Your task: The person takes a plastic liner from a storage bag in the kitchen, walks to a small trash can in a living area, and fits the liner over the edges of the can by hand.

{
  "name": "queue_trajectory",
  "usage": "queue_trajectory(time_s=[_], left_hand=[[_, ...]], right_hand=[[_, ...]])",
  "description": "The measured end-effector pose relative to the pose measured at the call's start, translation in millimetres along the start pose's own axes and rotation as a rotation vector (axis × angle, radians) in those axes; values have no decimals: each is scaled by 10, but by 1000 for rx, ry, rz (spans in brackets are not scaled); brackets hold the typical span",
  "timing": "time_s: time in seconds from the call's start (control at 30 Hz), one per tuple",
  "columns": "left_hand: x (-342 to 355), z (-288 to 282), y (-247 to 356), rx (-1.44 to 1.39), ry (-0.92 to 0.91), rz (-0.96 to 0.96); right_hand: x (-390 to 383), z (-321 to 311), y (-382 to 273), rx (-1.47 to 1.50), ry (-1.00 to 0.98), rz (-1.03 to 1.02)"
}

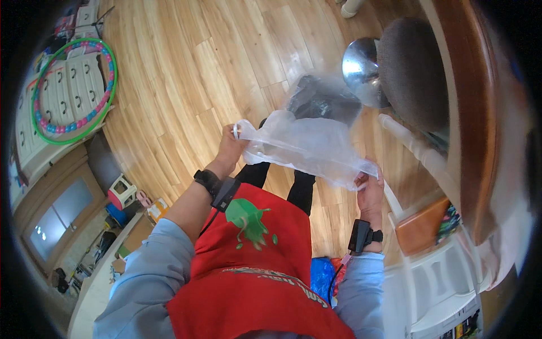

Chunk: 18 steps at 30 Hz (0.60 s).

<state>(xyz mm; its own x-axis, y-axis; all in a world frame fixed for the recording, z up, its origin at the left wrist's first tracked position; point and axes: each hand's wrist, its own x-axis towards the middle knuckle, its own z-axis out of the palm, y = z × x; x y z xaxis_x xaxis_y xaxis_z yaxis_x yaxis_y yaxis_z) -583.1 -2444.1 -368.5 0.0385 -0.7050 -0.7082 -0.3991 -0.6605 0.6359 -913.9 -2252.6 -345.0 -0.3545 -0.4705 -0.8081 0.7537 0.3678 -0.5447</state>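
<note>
A translucent white plastic bag [305,144] is stretched out in front of me, over my legs and the wooden floor. My left hand [230,148] pinches its left corner, fingers closed on the plastic. Lower on the right, my right hand [370,187] grips the opposite corner. Just beyond the bag is a dark object under clear film [324,99]; the white bag partly covers it and I cannot make out its kind. Both wrists carry black strapped devices, and I wear a red apron [254,243].
A shiny round metal object [361,72] stands beside a brown padded seat [415,73], near the wooden table edge [477,113]. At left, a green-rimmed hoop [73,90] leans on white drawers. A white chair [429,282] and blue plastic [322,277] are nearby.
</note>
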Motion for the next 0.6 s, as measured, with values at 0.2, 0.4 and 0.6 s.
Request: queue_trajectory(time_s=[0.2, 0.4, 0.6], left_hand=[[43, -60, 63, -152, -120, 156], [-268, -63, 16, -33, -362, -34], [-508, -799, 62, -103, -164, -10]], right_hand=[[27, 14, -160, 201, -227, -82], [-263, 77, -317, 68, -131, -106], [-410, 24, -285, -83, -397, 43]])
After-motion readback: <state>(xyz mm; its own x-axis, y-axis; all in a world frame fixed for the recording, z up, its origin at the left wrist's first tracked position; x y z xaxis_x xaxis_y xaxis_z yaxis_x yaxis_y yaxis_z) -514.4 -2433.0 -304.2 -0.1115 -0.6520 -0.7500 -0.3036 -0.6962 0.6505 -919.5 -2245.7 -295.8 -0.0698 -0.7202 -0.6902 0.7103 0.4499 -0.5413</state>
